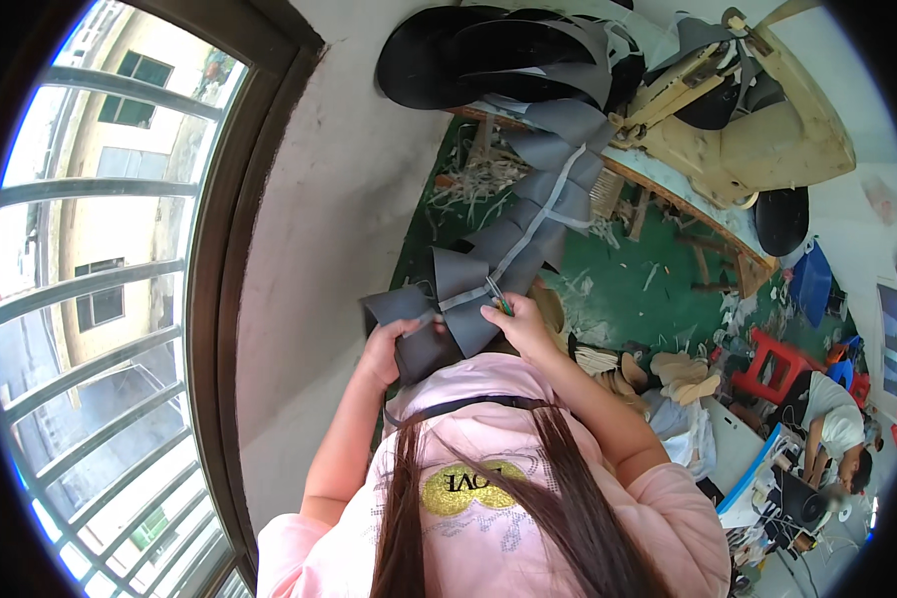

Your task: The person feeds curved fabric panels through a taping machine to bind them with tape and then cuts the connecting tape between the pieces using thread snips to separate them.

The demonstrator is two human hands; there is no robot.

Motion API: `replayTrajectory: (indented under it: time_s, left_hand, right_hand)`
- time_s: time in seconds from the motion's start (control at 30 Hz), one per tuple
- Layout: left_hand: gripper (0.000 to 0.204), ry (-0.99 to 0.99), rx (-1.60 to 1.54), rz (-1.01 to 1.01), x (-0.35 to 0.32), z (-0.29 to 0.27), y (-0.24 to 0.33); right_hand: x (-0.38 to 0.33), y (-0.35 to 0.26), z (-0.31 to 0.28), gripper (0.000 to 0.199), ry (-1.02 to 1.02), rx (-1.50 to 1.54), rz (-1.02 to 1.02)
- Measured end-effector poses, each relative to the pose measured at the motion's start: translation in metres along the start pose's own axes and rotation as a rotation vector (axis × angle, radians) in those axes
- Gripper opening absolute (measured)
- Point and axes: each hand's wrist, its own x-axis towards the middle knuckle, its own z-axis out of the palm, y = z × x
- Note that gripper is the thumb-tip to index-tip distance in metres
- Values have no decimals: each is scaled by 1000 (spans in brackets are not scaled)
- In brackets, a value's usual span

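Note:
My left hand [387,349] grips the edge of a dark grey curved piece [421,361] in front of my waist; its fingertips are slightly blurred. In my right hand [523,324] are small thread snips [495,290] with a green handle, their metal blades pointing up at a pale tape [511,252]. That tape runs along a chain of overlapping grey pieces [503,236], joining them one after another. From my hands the chain stretches away and up to the work table [683,199]. Whether the blades touch the tape, I cannot tell.
A cream sewing machine [757,149] stands on the table beside stacked dark pieces [488,60]. Scraps litter the green floor [638,269]. A barred window [110,279] is at left. At right are a red stool [767,364] and another person [835,419] bending over.

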Motion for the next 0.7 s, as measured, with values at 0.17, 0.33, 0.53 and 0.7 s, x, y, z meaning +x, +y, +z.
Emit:
replayTrajectory:
  time_s: [0.17,0.33,0.53,0.7]
  left_hand:
    - [51,294,111,118,29,17,-8]
    - [52,134,378,238,35,64,-5]
    - [46,198,417,210,34,49,-10]
    - [47,36,695,314,15,52,-5]
  right_hand:
    - [-9,-12,1,24,44,-207,-160]
    - [-18,-10,3,24,83,-349,-202]
    - [-16,-45,-17,21,244,-537,-356]
    - [32,-69,11,18,129,-571,-692]
